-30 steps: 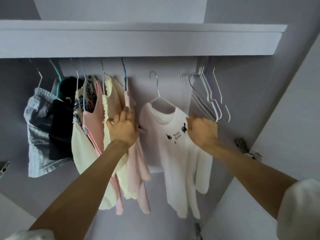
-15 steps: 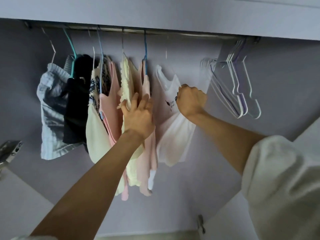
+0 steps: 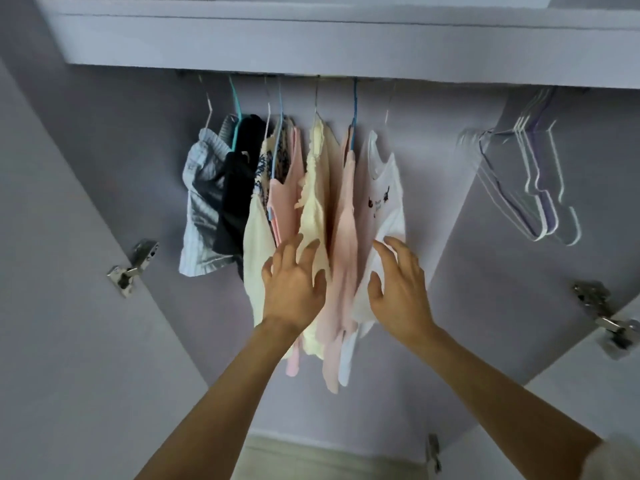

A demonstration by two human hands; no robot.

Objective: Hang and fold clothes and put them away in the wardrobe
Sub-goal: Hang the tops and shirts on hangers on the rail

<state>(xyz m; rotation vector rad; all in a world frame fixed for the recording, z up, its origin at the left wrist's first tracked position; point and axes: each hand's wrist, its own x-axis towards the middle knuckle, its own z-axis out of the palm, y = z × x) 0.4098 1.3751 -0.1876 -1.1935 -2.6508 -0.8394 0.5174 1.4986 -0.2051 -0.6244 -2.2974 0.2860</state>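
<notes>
Inside the wardrobe a row of garments hangs on hangers from the rail. From left to right I see a grey striped piece [image 3: 202, 199], a black one [image 3: 239, 181], a cream top [image 3: 258, 244], pink tops [image 3: 285, 202], a yellow frilly top [image 3: 317, 202], another pink piece [image 3: 348, 244] and a white T-shirt [image 3: 386, 202] with a small print. My left hand [image 3: 294, 289] is spread in front of the cream and yellow tops. My right hand [image 3: 401, 289] is spread at the lower edge of the white T-shirt. Neither holds anything.
A bunch of bare clear and lilac hangers [image 3: 533, 188] hangs at the right end of the rail. A shelf board [image 3: 346, 39] runs above. Metal door hinges sit at the left [image 3: 131, 268] and right [image 3: 602, 317] walls. Free rail lies between the T-shirt and the bare hangers.
My right hand has let go of the white T-shirt's shoulder, and both hands have dropped lower and spread out. The T-shirt now hangs close against the pink piece.
</notes>
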